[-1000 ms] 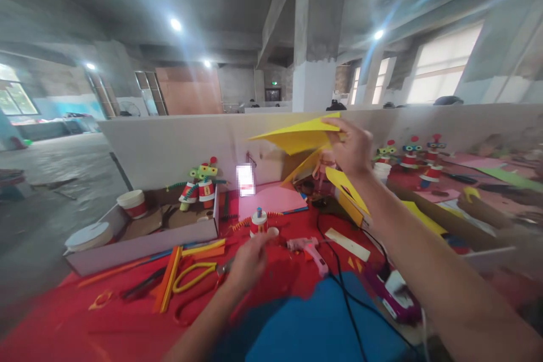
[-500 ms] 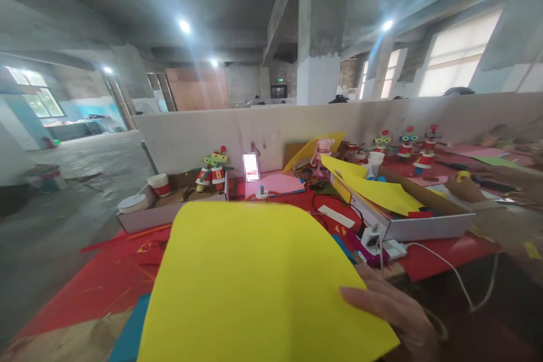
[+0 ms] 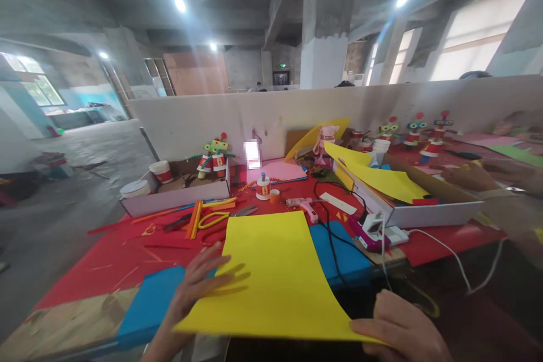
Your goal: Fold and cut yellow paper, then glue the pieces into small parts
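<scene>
Yellow sheet lowered, near corner pinched by right hand, left hand spread; probably light, floppy, best edge-held.

On the red-covered surface were set two boxes, a blue mat, scissors, a glue gun, a white strip and an orange cup.

A plain, bright yellow sheet, thin and four-cornered, slopes in a gentle bend. Its far edge is over the worktop, while its near edge hangs out past the front. The near right corner is pinched; finger shadows fall across its left part.
</scene>
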`<state>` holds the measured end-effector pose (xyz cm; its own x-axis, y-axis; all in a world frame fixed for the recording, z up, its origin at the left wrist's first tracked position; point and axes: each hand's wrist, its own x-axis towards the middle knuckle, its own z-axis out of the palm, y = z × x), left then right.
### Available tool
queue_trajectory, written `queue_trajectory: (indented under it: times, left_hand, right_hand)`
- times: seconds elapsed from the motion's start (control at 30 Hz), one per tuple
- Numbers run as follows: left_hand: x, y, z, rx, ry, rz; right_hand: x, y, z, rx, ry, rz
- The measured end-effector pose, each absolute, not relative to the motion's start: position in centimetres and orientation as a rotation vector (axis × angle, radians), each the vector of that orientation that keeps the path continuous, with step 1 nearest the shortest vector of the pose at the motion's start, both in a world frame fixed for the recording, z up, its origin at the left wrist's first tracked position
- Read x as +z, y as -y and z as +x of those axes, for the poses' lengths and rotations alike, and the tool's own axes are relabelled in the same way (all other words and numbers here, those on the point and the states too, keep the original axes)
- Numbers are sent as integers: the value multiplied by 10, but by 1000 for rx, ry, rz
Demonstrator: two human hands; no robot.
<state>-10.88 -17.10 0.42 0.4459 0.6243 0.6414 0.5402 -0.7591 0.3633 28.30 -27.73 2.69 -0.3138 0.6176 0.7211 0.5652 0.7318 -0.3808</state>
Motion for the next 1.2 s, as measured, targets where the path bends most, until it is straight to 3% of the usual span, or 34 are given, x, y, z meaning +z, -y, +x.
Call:
queue_trajectory:
  times: [0.3,0.47,0.57,0.63,0.77,0.87,1.0,1.07,1.2]
  left_hand:
    - [6,186,-87,930,-1344,1699]
    - [26,183,-89,1393,-1386,1495]
    - [54,188,-85,1600,-1553,1895]
    - [71,193,-74,1442,-1591,2400]
    - [86,199,-36,531,-1336,3051]
    - [87,197,-9,106,-1335,3033]
    - [91,188,5,-136,-1339,2879]
    - [96,184,6,-219,-1291,2831]
    - [103,177,6,-335,-1179,2759]
  right_hand:
    - [12,231,249,1124,1216,-1157]
    - [12,209,235,1448,995,-1041]
    - [15,203,233,1514,1009,-1092]
    - [15,201,233,1537,1011,-1120]
    - [12,199,234,1611,955,-1122]
    - [10,199,235,1630,949,-1140]
    - [9,198,243,1627,1128,-1205]
    - [10,199,248,1376,1302,-1350]
    - [20,212,252,452,1689,-1530]
